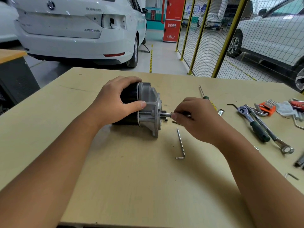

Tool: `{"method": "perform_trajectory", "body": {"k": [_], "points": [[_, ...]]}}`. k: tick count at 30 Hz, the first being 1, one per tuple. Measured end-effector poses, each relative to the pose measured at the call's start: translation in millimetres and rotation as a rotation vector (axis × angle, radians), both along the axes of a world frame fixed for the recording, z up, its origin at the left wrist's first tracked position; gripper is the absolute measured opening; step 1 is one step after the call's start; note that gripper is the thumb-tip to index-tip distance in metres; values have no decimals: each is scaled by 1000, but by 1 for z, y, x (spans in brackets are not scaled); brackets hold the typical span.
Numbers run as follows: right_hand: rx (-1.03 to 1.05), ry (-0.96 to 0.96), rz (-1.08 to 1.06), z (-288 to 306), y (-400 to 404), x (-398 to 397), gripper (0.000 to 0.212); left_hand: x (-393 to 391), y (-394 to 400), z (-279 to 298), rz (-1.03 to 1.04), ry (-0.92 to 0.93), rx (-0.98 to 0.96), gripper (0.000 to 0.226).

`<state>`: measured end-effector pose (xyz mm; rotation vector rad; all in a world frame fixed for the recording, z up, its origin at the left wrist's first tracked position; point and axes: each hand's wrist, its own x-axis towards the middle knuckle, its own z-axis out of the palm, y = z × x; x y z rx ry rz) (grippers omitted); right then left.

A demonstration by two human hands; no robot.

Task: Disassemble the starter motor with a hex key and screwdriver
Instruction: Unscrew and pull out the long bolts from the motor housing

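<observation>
The starter motor (pixel 148 106) lies on its side in the middle of the table (pixel 115 170), black body to the left, grey cast housing to the right. My left hand (pixel 115 102) grips the black body, thumb resting on the housing. My right hand (pixel 195 117) pinches a long silver bolt (pixel 164 114) that sticks out of the housing toward the right. A silver hex key (pixel 181 143) lies loose on the table just in front of my right hand. A green-handled screwdriver (pixel 205 97) lies behind my right hand.
Right of my hand lie a ratchet with a green grip (pixel 253 122), a combination wrench (pixel 278 140), an orange hex key set (pixel 268 107), a socket (pixel 221 111) and small loose parts. A white car stands beyond the table; a yellow mesh fence runs at the right.
</observation>
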<state>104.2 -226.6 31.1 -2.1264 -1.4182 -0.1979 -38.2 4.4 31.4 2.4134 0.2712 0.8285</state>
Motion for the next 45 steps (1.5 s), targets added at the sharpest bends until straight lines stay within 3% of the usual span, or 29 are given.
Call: {"method": "perform_trajectory", "body": {"k": [4, 7, 10, 15, 20, 27, 33, 38, 45], "points": [[25, -80, -42, 3, -2, 0, 8, 0, -1, 0, -3, -3, -4, 71], [87, 11, -17, 1, -1, -1, 16, 0, -1, 0, 1, -1, -6, 71], [94, 74, -1, -2, 0, -3, 10, 0, -2, 1, 6, -4, -10, 71], [30, 7, 18, -1, 1, 1, 19, 0, -2, 1, 1, -2, -6, 71], [-15, -76, -25, 1, 0, -2, 6, 0, -1, 1, 0, -3, -8, 71], [34, -60, -21, 1, 1, -4, 24, 0, -1, 1, 2, -4, -4, 71], [65, 26, 3, 0, 0, -4, 1, 0, 0, 0, 1, -2, -1, 70], [56, -13, -7, -1, 2, -3, 21, 0, -1, 0, 4, -1, -5, 71], [1, -92, -64, 1, 1, -3, 6, -1, -3, 2, 4, 3, -9, 71]]}}
